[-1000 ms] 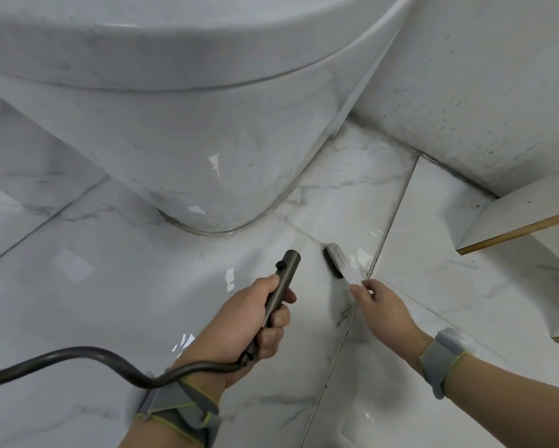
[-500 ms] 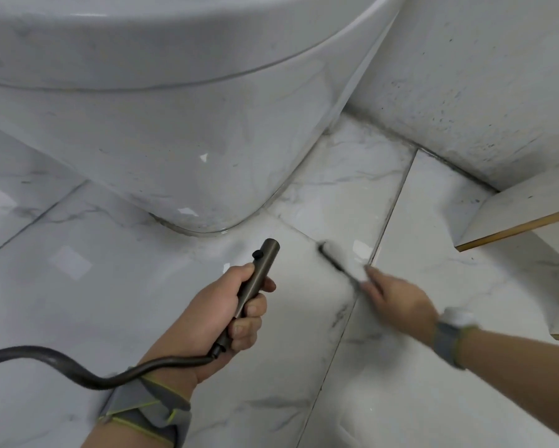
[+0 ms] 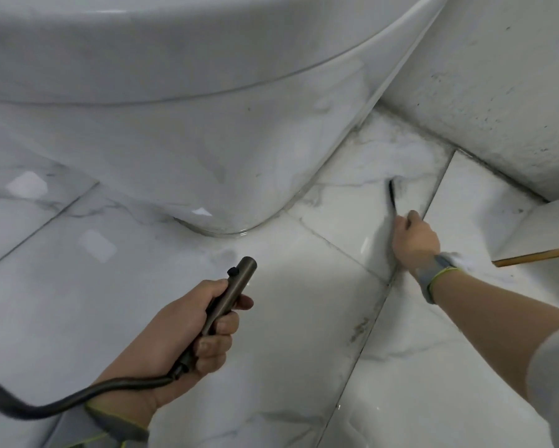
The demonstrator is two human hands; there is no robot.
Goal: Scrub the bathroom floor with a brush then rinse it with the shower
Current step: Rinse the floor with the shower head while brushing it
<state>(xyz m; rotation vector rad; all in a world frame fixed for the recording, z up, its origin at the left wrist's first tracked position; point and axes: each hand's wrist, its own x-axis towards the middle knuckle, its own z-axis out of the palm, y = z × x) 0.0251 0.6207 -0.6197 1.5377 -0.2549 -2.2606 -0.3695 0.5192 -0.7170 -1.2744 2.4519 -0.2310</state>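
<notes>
A: Glossy white marble-look floor tiles (image 3: 287,318) with grey veins and dark grout lines fill most of the view. What else is big?

B: Rounded white ceramic toilet base (image 3: 174,140), upper left to centre, standing on the floor, with a sealant bead round its foot. White rough-textured wall (image 3: 497,92) upper right, speckled with dark spots, meeting the floor at a grimy joint.

A: Right edge?

B: White panel with a wood-coloured edge (image 3: 536,255), tilted, low beside the wall. Can't tell what it belongs to.

A: Hands?

B: Left hand (image 3: 181,334) lower centre, fingers and thumb wrapped round a slim dark bronze metal shower wand (image 3: 229,295). Nozzle end points up and right toward the toilet base, held above the floor. Small black button on the wand's top side. Dark flexible hose (image 3: 77,396) runs from the wand's rear end off the left edge. Grey wristband with yellow-green trim on that wrist.

A: Spraying?

B: Can't tell. No jet visible.

A: Right hand?

B: Right hand (image 3: 415,237) mid-right, closed round the handle of a thin black brush (image 3: 391,197). Matching band on that wrist, light sleeve at the frame edge.

A: Brush location?

B: Head down on the tile between the toilet base and the wall, just left of a grout line. Bristle end is motion-blurred, with a hazy white smear on the tile around it.
</notes>
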